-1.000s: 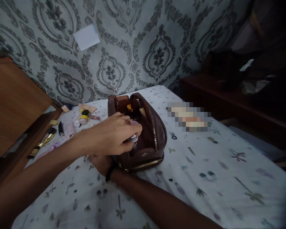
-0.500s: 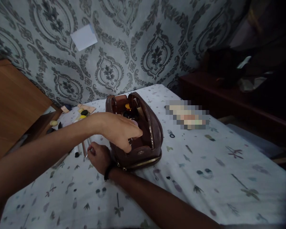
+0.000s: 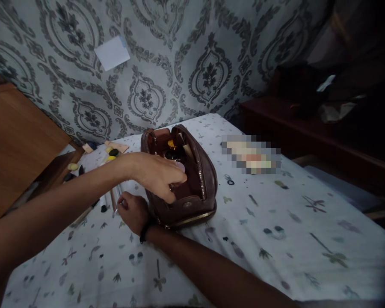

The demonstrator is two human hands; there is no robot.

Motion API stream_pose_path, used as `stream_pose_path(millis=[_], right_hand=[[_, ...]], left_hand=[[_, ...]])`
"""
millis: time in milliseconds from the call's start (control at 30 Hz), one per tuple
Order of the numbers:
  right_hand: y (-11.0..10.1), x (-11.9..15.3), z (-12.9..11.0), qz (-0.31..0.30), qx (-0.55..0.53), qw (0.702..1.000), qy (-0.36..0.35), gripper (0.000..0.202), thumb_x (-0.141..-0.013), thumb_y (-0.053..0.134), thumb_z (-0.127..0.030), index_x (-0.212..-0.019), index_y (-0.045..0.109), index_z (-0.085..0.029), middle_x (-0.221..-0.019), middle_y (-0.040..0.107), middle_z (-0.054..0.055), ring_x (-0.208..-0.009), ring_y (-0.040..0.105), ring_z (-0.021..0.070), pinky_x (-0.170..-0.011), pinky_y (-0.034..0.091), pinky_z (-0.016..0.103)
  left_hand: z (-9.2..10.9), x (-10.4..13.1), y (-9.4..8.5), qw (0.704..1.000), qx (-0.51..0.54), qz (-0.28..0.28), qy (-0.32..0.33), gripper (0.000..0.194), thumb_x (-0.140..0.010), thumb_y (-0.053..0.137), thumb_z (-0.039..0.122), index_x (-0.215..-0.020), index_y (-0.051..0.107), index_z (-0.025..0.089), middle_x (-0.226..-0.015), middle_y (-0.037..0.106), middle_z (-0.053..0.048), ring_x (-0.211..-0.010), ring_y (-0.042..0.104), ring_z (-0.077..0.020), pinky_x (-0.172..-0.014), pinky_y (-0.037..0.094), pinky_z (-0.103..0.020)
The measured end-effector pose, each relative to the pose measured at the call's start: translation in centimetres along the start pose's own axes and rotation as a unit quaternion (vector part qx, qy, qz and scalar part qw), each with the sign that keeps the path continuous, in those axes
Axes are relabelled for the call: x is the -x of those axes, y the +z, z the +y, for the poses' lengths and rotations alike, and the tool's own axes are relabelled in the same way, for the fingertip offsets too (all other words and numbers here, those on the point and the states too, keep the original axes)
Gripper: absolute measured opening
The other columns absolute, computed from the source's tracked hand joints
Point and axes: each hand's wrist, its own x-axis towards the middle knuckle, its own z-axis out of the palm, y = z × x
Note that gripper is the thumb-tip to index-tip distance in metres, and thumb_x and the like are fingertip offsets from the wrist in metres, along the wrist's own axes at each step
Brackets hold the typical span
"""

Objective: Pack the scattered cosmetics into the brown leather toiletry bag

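Bag (image 3: 191, 211) stands open mid-frame, partly filled, a yellow piece (image 3: 171, 144) inside; small containers (image 3: 114, 152) lie outside, left. My left hand (image 3: 162, 173) bends half-closed at its mouth, my right hand (image 3: 134, 211) curls beside slim tubes (image 3: 103, 204); I can't tell either's hold.

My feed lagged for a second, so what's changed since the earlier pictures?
The left hand has tipped fingers-down into the brown bag, its wrist higher; the silvery piece at its fingertips has gone from sight, and whether it was let go I cannot tell. The right hand, partly hidden at first, now shows, curled beside the bag. The bag stays open in place.
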Motion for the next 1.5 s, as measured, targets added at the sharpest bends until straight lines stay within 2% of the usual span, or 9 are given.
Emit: stream_pose_path(millis=[167,400,500,700,967,1267,1500], right_hand=[[0.1,0.0,0.2,0.006,0.003,1.000,-0.005,0.007,-0.079,0.060,-0.013,-0.077,0.063,-0.020,-0.058,0.046,-0.006,-0.060,0.043,0.0107,-0.057,0.027,0.023],[0.2,-0.1,0.1,0.007,-0.008,1.000,-0.003,0.010,-0.079,0.060,-0.010,-0.075,0.062,-0.019,-0.059,0.048,-0.007,-0.058,0.043,0.0096,-0.059,0.030,0.021],[0.0,-0.1,-0.2,0.006,-0.010,1.000,0.002,0.010,-0.078,0.060,-0.009,-0.075,0.062,-0.019,-0.059,0.048,-0.007,-0.059,0.043,0.0096,-0.058,0.030,0.020],[-0.2,0.0,-0.4,-0.004,-0.021,1.000,0.016,0.011,-0.077,0.061,-0.008,-0.074,0.062,-0.019,-0.058,0.047,-0.007,-0.059,0.042,0.0094,-0.058,0.029,0.020],[-0.5,0.1,-0.6,-0.004,-0.026,1.000,0.016,0.012,-0.077,0.061,-0.008,-0.072,0.061,-0.019,-0.059,0.050,-0.006,-0.059,0.043,0.0102,-0.058,0.030,0.021],[-0.5,0.1,-0.8,-0.005,-0.023,1.000,0.017,0.014,-0.076,0.060,-0.005,-0.074,0.061,-0.019,-0.060,0.052,-0.006,-0.061,0.047,0.0101,-0.058,0.031,0.020],[-0.4,0.2,-0.6,-0.003,-0.010,1.000,0.008,0.012,-0.078,0.060,-0.008,-0.074,0.062,-0.020,-0.062,0.056,-0.005,-0.061,0.047,0.0107,-0.059,0.032,0.021]], left_hand=[[-0.2,-0.3,0.0,1.000,0.000,-0.017,0.008,0.030,-0.076,0.058,0.040,-0.097,0.065,0.019,-0.086,0.067,-0.004,-0.068,0.056,-0.0187,-0.058,0.038,-0.028],[-0.2,-0.3,-0.3,1.000,0.009,-0.016,0.006,0.033,-0.076,0.060,0.038,-0.104,0.063,0.020,-0.095,0.067,-0.003,-0.078,0.057,-0.0180,-0.064,0.040,-0.025],[-0.2,-0.5,-0.2,1.000,0.003,-0.009,0.003,0.031,-0.078,0.059,0.033,-0.106,0.063,0.021,-0.099,0.067,-0.004,-0.079,0.058,-0.0180,-0.063,0.040,-0.026],[-0.4,-0.9,0.1,0.999,-0.020,0.042,-0.001,0.021,-0.078,0.059,0.018,-0.098,0.065,0.018,-0.099,0.068,-0.005,-0.087,0.060,-0.0183,-0.069,0.042,-0.025],[-0.9,-1.9,1.1,0.993,-0.037,0.107,-0.044,0.018,-0.078,0.057,0.019,-0.093,0.067,0.017,-0.099,0.070,-0.008,-0.088,0.063,-0.0221,-0.072,0.046,-0.028],[-0.9,-1.6,0.7,0.997,-0.013,0.074,-0.033,0.027,-0.075,0.065,0.025,-0.102,0.067,0.020,-0.097,0.071,-0.004,-0.090,0.063,-0.0202,-0.076,0.046,-0.026],[-0.5,-1.9,0.5,0.997,-0.058,0.046,-0.027,0.027,-0.077,0.056,0.022,-0.101,0.068,0.016,-0.104,0.071,-0.012,-0.087,0.064,-0.0235,-0.070,0.046,-0.030]])
